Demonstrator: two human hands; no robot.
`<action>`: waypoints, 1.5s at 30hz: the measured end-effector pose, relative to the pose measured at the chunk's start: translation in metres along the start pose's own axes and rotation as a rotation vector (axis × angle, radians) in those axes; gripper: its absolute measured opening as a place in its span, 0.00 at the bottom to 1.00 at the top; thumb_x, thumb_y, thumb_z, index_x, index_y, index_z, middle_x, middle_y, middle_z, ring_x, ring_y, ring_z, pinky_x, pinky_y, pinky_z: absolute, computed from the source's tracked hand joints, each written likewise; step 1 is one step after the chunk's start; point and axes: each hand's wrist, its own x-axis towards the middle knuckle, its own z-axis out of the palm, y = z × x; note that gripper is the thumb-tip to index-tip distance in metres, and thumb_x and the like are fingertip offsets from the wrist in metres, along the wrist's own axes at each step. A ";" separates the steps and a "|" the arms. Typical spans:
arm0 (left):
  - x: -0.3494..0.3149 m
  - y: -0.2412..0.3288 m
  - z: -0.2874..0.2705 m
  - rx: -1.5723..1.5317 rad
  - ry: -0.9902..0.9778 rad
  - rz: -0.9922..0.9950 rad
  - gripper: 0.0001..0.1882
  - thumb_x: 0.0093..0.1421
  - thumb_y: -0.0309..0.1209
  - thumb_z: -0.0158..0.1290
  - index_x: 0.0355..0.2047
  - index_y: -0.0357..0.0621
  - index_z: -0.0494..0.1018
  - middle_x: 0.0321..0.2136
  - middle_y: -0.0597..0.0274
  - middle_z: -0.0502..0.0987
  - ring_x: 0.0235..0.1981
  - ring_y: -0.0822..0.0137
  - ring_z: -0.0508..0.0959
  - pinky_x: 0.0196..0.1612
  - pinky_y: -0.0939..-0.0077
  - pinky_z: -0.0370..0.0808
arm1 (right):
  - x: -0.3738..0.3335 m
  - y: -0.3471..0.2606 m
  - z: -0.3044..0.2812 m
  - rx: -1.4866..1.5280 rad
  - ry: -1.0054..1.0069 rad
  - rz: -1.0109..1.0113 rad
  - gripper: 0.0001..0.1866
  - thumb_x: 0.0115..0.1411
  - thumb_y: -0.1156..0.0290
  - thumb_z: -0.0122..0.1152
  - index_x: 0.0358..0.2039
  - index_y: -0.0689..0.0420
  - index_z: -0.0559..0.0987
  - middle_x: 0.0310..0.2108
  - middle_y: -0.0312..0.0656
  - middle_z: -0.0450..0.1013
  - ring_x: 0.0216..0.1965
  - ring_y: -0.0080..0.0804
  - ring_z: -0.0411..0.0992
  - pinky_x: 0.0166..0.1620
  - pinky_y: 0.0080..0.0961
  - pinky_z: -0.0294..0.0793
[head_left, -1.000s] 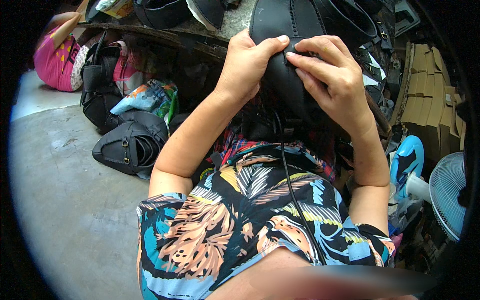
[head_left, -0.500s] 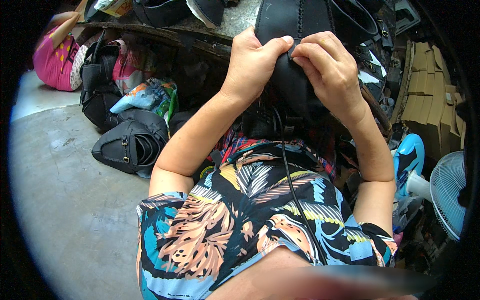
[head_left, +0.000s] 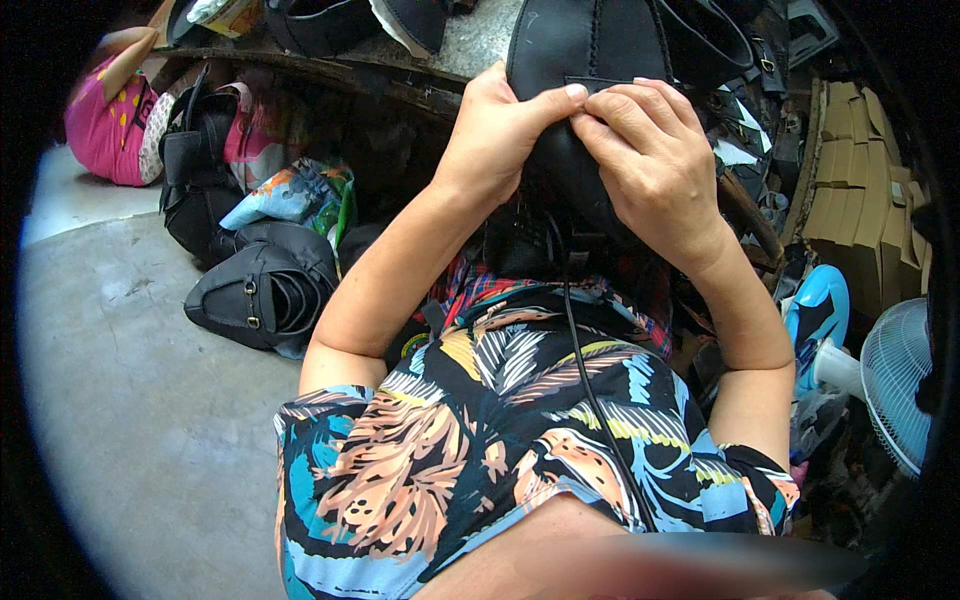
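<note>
A black leather shoe upper [head_left: 550, 48] with a stitched seam down its middle is held up at the table's near edge. My left hand [head_left: 492, 135] grips its left side, the thumb pressed on top and the other fingers hidden beneath. On the right side, my right hand [head_left: 652, 150] is closed over the leather, its fingers bent and their tips near my left thumb. Whether those fingertips pinch something small as well, I cannot tell. A short straight seam or strap edge crosses the upper just above my fingers.
More black uppers [head_left: 318, 28] lie on the worktable [head_left: 478, 42]. Bundled black uppers [head_left: 262, 290] with a metal buckle sit on the floor at left, beside a pink bag [head_left: 108, 125]. A fan [head_left: 893, 385] and cardboard pieces [head_left: 855, 170] stand at right. A black cord [head_left: 585, 380] hangs down my front.
My right hand has shifted slightly left and lower, its fingers now lying flatter across the leather. A crossing edge above the fingers now shows. My left hand has barely moved.
</note>
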 end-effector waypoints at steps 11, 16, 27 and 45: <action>0.003 0.028 -0.031 -0.381 -0.164 -0.031 0.18 0.53 0.22 0.57 0.45 0.37 0.69 0.37 0.56 0.79 0.36 0.65 0.82 0.42 0.68 0.82 | -0.038 0.056 0.008 1.070 0.418 0.771 0.27 0.63 0.59 0.56 0.59 0.60 0.67 0.56 0.48 0.67 0.60 0.36 0.61 0.62 0.33 0.59; 0.002 0.023 -0.037 -0.307 -0.223 -0.020 0.19 0.52 0.22 0.58 0.46 0.37 0.70 0.38 0.56 0.79 0.37 0.64 0.82 0.46 0.67 0.80 | -0.056 0.056 0.028 1.980 0.224 0.748 0.31 0.59 0.51 0.61 0.54 0.62 0.70 0.49 0.47 0.73 0.50 0.33 0.73 0.52 0.32 0.74; -0.008 0.038 -0.050 -0.154 -0.166 -0.080 0.17 0.51 0.24 0.59 0.43 0.34 0.74 0.36 0.54 0.80 0.35 0.65 0.82 0.42 0.70 0.81 | -0.049 0.049 0.022 1.856 0.278 0.870 0.16 0.49 0.72 0.59 0.39 0.67 0.77 0.31 0.44 0.78 0.30 0.30 0.79 0.36 0.24 0.81; 0.010 0.011 -0.065 -0.390 -0.227 -0.033 0.23 0.47 0.24 0.53 0.46 0.28 0.71 0.38 0.46 0.79 0.36 0.58 0.82 0.42 0.63 0.82 | -0.037 0.042 0.038 1.843 0.229 0.775 0.29 0.48 0.68 0.62 0.51 0.66 0.70 0.45 0.46 0.74 0.42 0.33 0.76 0.49 0.29 0.77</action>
